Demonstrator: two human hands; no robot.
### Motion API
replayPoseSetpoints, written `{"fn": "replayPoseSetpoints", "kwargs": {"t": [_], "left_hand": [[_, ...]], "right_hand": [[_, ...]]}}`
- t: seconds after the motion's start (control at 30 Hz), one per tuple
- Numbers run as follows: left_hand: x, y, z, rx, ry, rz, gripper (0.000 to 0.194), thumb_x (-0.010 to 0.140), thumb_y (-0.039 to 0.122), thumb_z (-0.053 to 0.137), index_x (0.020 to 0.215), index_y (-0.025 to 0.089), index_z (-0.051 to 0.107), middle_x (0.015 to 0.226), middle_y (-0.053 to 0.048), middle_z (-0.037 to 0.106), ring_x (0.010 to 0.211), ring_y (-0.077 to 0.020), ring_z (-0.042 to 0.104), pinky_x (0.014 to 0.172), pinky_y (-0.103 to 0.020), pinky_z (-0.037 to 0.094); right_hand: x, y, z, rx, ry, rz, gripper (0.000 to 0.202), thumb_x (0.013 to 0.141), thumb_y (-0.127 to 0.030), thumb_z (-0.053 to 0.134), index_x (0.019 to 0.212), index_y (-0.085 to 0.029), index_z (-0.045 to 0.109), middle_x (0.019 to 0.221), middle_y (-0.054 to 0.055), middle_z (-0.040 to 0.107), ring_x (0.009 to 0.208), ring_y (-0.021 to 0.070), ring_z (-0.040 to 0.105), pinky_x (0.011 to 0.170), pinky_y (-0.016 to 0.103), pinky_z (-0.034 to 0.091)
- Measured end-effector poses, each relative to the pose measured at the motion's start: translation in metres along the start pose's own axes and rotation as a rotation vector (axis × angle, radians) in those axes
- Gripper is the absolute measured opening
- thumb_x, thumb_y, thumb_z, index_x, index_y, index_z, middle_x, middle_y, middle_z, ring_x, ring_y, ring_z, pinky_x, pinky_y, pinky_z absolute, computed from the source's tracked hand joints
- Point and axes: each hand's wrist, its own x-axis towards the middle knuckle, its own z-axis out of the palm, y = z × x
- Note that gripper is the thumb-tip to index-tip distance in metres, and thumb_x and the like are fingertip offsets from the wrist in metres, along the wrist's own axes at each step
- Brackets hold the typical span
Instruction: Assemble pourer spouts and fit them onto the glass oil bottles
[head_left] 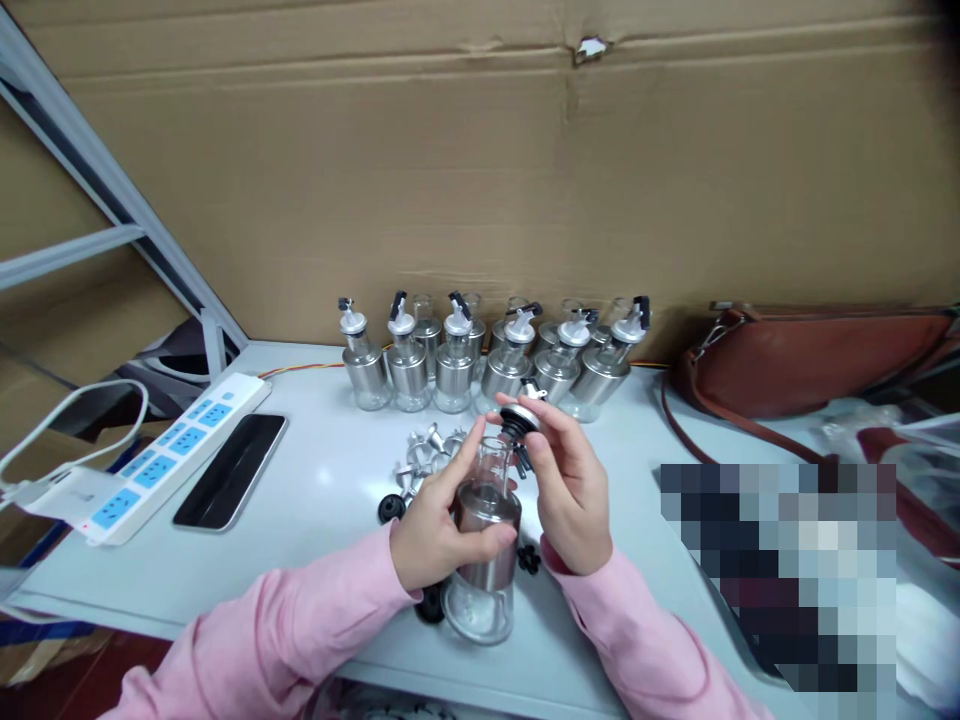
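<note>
My left hand (pixel 442 525) is wrapped round a glass bottle (pixel 487 575) with a steel sleeve, tilted slightly near the table's front edge. Just above the bottle's mouth, my right hand (pixel 574 480) pinches a pourer stopper (pixel 517 422) with black ribbed rings and a silver cap. Its thin tube appears to reach down into the bottle's neck. Behind my left hand lies a group of silver pourer tops (pixel 431 450). A round black ring part (pixel 391 508) is left of that hand, and small black pieces (pixel 529 558) lie right of the bottle.
A row of bottles (pixel 454 375) with pourers stands along the cardboard wall (pixel 450 180), with several more bottles behind. On the left are a power strip (pixel 172 455) and a phone (pixel 231 472). A brown bag (pixel 817 365) sits at the right, its strap trailing forward.
</note>
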Motion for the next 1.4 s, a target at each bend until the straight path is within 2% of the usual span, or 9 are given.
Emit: {"fn": "replayPoseSetpoints", "kwargs": {"t": [0.17, 0.33, 0.47, 0.63, 0.73, 0.93, 1.17, 1.3, 1.4], "left_hand": [[-0.002, -0.001, 0.001, 0.062, -0.007, -0.019, 0.092, 0.071, 0.036, 0.069, 0.143, 0.020, 0.014, 0.101, -0.008, 0.062, 0.098, -0.0255, 0.058, 0.093, -0.040, 0.043], [-0.002, -0.002, 0.002, 0.009, -0.012, 0.052, 0.094, 0.072, 0.035, 0.069, 0.143, 0.023, 0.009, 0.109, -0.009, 0.059, 0.095, -0.0223, 0.059, 0.091, -0.036, 0.044], [-0.001, 0.001, 0.003, 0.011, -0.017, 0.076, 0.099, 0.072, 0.030, 0.069, 0.143, 0.025, 0.000, 0.114, -0.009, 0.057, 0.099, -0.0215, 0.057, 0.091, -0.034, 0.043], [-0.001, 0.003, 0.004, -0.012, -0.046, 0.093, 0.101, 0.073, 0.027, 0.068, 0.143, 0.021, -0.005, 0.127, -0.012, 0.051, 0.118, -0.0255, 0.049, 0.102, -0.038, 0.035], [-0.002, 0.002, 0.005, 0.026, -0.053, 0.115, 0.099, 0.073, 0.026, 0.067, 0.143, 0.022, -0.003, 0.136, -0.012, 0.042, 0.125, -0.0270, 0.042, 0.107, -0.041, 0.030], [-0.002, 0.000, 0.004, 0.033, -0.081, 0.179, 0.094, 0.074, 0.023, 0.066, 0.143, 0.028, 0.003, 0.147, -0.008, 0.024, 0.133, -0.0272, 0.030, 0.111, -0.042, 0.023], [-0.002, 0.000, 0.003, 0.056, -0.102, 0.199, 0.092, 0.073, 0.024, 0.067, 0.143, 0.024, 0.006, 0.146, -0.011, 0.026, 0.135, -0.0288, 0.024, 0.112, -0.042, 0.021], [-0.003, 0.000, 0.003, 0.069, -0.084, 0.168, 0.091, 0.072, 0.025, 0.066, 0.142, 0.021, 0.009, 0.145, -0.011, 0.029, 0.135, -0.0302, 0.024, 0.110, -0.042, 0.025], [-0.003, 0.000, 0.003, 0.067, -0.079, 0.172, 0.089, 0.072, 0.023, 0.066, 0.142, 0.022, 0.010, 0.143, -0.012, 0.032, 0.132, -0.0299, 0.030, 0.109, -0.041, 0.028]], "right_hand": [[-0.001, 0.002, -0.004, -0.156, -0.036, -0.089, 0.029, 0.088, -0.020, 0.049, 0.111, -0.031, 0.062, 0.113, 0.003, 0.064, 0.106, 0.0214, 0.057, 0.075, 0.033, 0.051], [-0.003, 0.001, -0.008, -0.192, -0.064, -0.127, 0.033, 0.087, -0.016, 0.050, 0.111, -0.035, 0.062, 0.110, 0.000, 0.065, 0.103, 0.0191, 0.058, 0.084, 0.033, 0.047], [-0.005, 0.001, -0.013, -0.173, -0.153, -0.131, 0.037, 0.086, -0.016, 0.050, 0.116, -0.036, 0.058, 0.115, 0.001, 0.062, 0.109, 0.0199, 0.055, 0.090, 0.034, 0.045], [-0.003, 0.001, -0.021, -0.039, -0.304, -0.038, 0.045, 0.076, -0.018, 0.065, 0.119, -0.032, 0.057, 0.121, 0.006, 0.057, 0.111, 0.0238, 0.054, 0.086, 0.035, 0.050], [-0.001, -0.001, -0.024, 0.045, -0.344, 0.038, 0.045, 0.074, -0.019, 0.069, 0.116, -0.031, 0.060, 0.121, 0.007, 0.059, 0.109, 0.0240, 0.058, 0.085, 0.036, 0.052], [0.002, -0.004, -0.024, 0.191, -0.339, 0.121, 0.044, 0.069, -0.017, 0.072, 0.110, -0.031, 0.064, 0.116, 0.006, 0.064, 0.102, 0.0233, 0.063, 0.087, 0.041, 0.053], [0.004, -0.008, -0.023, 0.228, -0.289, 0.116, 0.036, 0.066, -0.016, 0.075, 0.098, -0.030, 0.069, 0.090, 0.002, 0.067, 0.086, 0.0186, 0.067, 0.079, 0.036, 0.056], [0.004, -0.009, -0.023, 0.190, -0.277, 0.101, 0.032, 0.067, -0.017, 0.074, 0.096, -0.030, 0.070, 0.088, 0.002, 0.066, 0.083, 0.0171, 0.065, 0.078, 0.034, 0.055], [0.004, -0.009, -0.022, 0.164, -0.271, 0.078, 0.029, 0.067, -0.020, 0.075, 0.094, -0.031, 0.071, 0.086, 0.001, 0.065, 0.081, 0.0168, 0.064, 0.075, 0.033, 0.055]]}}
